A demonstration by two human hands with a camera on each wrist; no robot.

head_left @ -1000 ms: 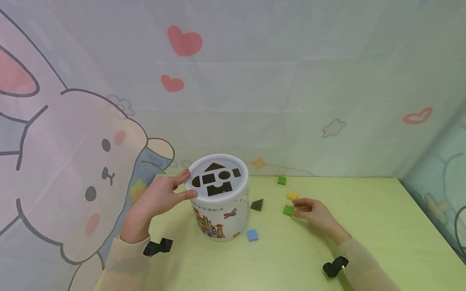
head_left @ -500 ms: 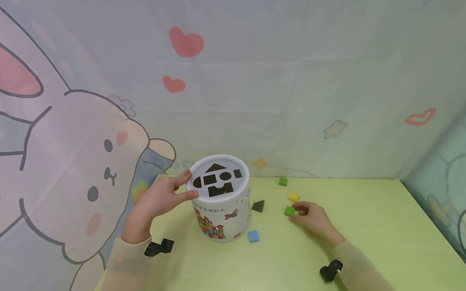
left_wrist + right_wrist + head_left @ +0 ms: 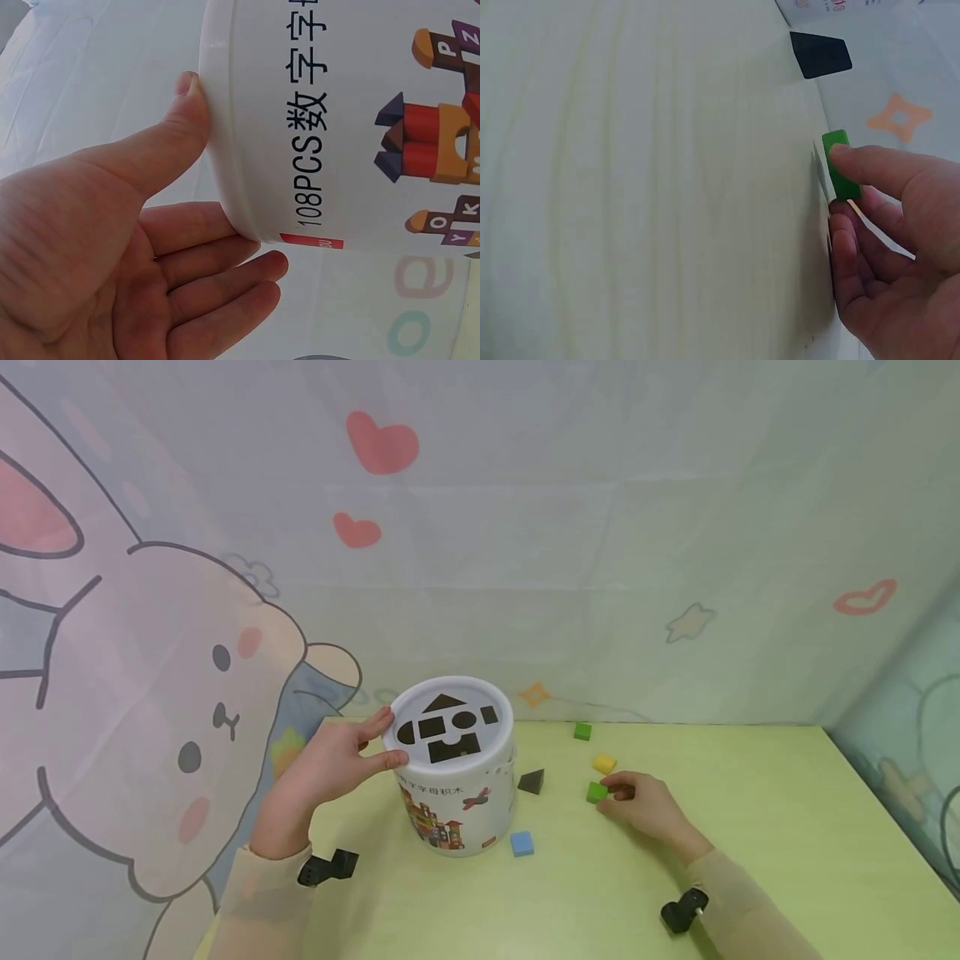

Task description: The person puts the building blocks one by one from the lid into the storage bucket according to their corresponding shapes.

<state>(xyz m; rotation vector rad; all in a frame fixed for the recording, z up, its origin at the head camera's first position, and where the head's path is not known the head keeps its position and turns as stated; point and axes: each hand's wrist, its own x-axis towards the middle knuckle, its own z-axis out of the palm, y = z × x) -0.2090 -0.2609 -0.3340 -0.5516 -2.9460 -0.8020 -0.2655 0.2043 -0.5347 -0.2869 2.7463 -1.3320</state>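
A round white toy-block bucket stands upright, with dark shaped openings in its lid. My left hand rests on the lid's left rim, the thumb on the near side and fingers farther back. In the left wrist view its fingers are fairly straight, and some tips are hidden behind the rim. To the right, my right hand pinches a small green block between thumb and fingers, low at the table. Whether this block touches the table I cannot tell.
Right of the bucket lie a blue block and a dark wedge-shaped block. Farther back are a yellow block and another green block. A printed cloth hangs behind the table.
My right hand has shifted slightly toward me, and its thumb now lies along the near side of the green block. My left hand and the bucket have stayed put.
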